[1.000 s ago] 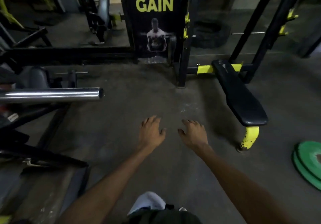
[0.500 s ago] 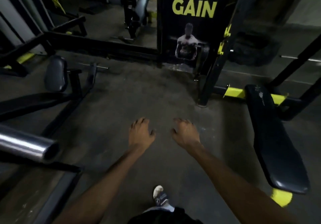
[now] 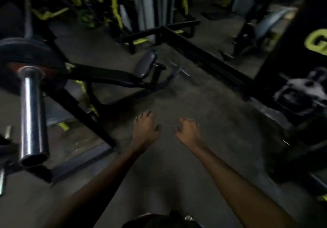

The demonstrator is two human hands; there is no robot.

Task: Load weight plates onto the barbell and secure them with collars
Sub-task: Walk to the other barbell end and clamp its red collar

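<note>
So the barbell sleeve point(image 3: 32, 114) is sitting off to the left of both hands, its long axis running toward the camera, open end nearest, with a dark plate point(image 3: 26, 58) already sitting on it at the far end. No collar showing on it. The left hand point(image 3: 146, 130) is hanging nearer the sleeve than the right hand point(image 3: 188, 132); both are spread loose, holding nothing. Compared with half a second back, the view is swinging left, so the sleeve is looming closer and the bench is gone from the right.
</note>
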